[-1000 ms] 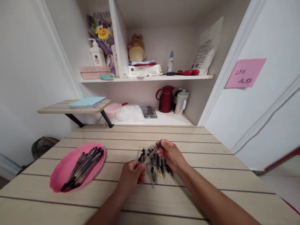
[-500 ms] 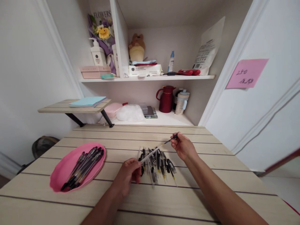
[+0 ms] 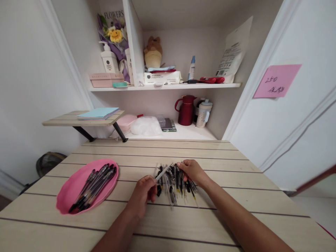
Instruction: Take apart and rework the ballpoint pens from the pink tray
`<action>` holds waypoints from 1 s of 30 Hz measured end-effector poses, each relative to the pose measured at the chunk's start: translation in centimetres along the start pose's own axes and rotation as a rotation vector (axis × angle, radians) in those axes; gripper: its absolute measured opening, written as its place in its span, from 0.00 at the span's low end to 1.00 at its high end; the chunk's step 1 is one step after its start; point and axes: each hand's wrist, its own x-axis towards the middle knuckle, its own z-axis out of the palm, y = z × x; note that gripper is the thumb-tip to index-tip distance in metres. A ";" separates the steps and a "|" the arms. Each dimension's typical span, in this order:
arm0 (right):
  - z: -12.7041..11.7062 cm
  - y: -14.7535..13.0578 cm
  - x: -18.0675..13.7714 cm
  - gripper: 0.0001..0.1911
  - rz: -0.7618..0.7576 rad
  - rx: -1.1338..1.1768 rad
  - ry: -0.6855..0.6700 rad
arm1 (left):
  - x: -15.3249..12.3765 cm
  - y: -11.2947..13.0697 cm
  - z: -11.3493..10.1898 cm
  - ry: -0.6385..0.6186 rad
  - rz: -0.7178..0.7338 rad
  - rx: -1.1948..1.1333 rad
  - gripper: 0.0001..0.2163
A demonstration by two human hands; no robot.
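My left hand [image 3: 145, 191] is closed round the lower end of a clear pen barrel [image 3: 163, 172], which slants up to the right over the pile. Just right of the barrel's tip, my right hand [image 3: 191, 171] has thumb and forefinger pinched at the pile's far right edge. What is between those fingertips I cannot make out. Under and between both hands lies a loose pile of pen parts [image 3: 172, 194]: clear barrels, black caps and refills with yellowish ends. The right fingers cover part of it.
A pink scalloped dish [image 3: 63, 199] with several black pens [image 3: 96, 187] stands at the left of the slatted table [image 3: 157, 231]. Behind are a small raised shelf [image 3: 65, 119] with blue paper, a clear plastic bag [image 3: 146, 126], a red jug [image 3: 186, 111] and a cup [image 3: 204, 114].
My right hand has come down and left to the pile. The dark refill that stretched from it to the barrel no longer shows between the hands. My left hand keeps its hold.
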 end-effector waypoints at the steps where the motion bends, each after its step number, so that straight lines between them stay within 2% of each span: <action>1: 0.2 -0.1 -0.2 0.15 -0.004 -0.013 -0.008 | 0.0 -0.1 0.1 -0.009 -0.010 -0.017 0.11; 3: 0.5 -0.5 -0.5 0.15 -0.009 0.032 -0.031 | -0.2 -0.2 0.5 -0.046 -0.042 -0.095 0.10; 7: 1.5 -1.5 -1.5 0.15 -0.019 0.296 -0.086 | -0.8 -0.4 1.4 -0.171 -0.162 -0.296 0.08; 10: 2.1 -2.1 -1.9 0.15 -0.034 0.412 -0.133 | -1.0 -0.6 1.8 -0.214 -0.214 -0.357 0.08; 12: 2.0 -2.3 -1.9 0.16 -0.074 0.464 -0.066 | -0.9 -0.6 1.8 -0.198 -0.230 -0.372 0.07; 15: 1.2 -2.3 -1.4 0.16 -0.152 0.540 0.125 | -0.7 -0.6 1.5 -0.157 -0.263 -0.373 0.07; 17: 0.8 -2.2 -1.1 0.16 -0.169 0.547 0.169 | -0.6 -0.7 1.4 -0.145 -0.284 -0.375 0.07; 25: 1.4 -1.6 -1.0 0.17 -0.116 0.487 0.073 | -0.5 -1.1 1.6 -0.117 -0.273 -0.436 0.06; 30: 1.8 -1.6 -1.8 0.17 -0.082 0.297 -0.177 | -0.5 -0.9 1.6 -0.119 -0.215 -0.444 0.06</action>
